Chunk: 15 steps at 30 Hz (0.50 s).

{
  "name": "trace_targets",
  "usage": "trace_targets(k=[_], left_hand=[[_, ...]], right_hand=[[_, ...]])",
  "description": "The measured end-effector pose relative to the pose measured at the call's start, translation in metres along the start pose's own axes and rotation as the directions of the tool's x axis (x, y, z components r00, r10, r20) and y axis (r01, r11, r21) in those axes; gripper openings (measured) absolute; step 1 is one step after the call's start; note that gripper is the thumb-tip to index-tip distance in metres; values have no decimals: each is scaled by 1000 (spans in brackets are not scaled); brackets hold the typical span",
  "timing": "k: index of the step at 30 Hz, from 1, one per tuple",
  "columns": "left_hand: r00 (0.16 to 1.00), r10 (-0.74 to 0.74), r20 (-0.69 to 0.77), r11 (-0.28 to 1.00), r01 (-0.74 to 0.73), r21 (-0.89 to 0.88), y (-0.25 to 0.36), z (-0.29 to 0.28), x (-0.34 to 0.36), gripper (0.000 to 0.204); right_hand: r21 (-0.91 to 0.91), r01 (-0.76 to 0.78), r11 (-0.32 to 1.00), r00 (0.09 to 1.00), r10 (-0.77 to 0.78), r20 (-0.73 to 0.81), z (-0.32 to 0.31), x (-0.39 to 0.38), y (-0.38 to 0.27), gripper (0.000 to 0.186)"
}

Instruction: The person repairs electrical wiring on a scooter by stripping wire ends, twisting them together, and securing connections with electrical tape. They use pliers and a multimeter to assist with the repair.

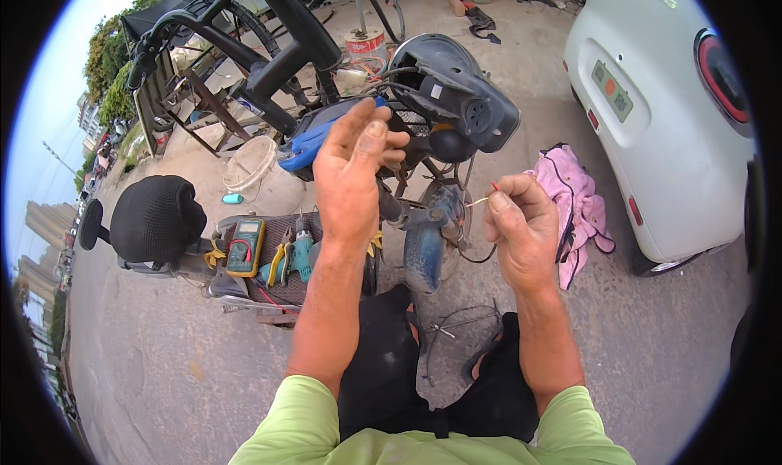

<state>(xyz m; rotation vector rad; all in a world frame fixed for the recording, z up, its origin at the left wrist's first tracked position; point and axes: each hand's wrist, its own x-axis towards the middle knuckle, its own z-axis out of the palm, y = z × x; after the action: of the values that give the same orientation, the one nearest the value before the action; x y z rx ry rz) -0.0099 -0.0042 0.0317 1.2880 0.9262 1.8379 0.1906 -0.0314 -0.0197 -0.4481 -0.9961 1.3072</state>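
My right hand [521,220] is closed, thumb against the fingertips, pinching a thin wire. A pale end of the wire [478,202] and a short red piece [494,186] stick out beside the thumb. A black cable [481,259] loops below that hand toward the small dusty wheel [426,257]. My left hand [352,167] is raised in front of a blue piece [305,145] on the black vehicle frame. Its fingers are loosely bent and apart, with nothing visible in them.
Left of my knees, a vehicle's footboard holds a multimeter [245,247], pliers [278,259] and a teal tool [302,249]. A black-covered handlebar part [157,219] juts out at left. A pink cloth [578,208] lies beside a white car [652,131]. A white bucket [251,162] stands beyond.
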Motion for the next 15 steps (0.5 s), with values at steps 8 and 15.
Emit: trace_targets(k=[8, 15], left_hand=[[918, -395, -42, 915, 390, -104, 33, 3, 63, 32], [852, -492, -178, 863, 451, -225, 40, 18, 77, 14]], right_hand=[[42, -72, 997, 996, 69, 50, 1, -21, 5, 12], [-15, -86, 996, 995, 87, 52, -5, -35, -5, 10]])
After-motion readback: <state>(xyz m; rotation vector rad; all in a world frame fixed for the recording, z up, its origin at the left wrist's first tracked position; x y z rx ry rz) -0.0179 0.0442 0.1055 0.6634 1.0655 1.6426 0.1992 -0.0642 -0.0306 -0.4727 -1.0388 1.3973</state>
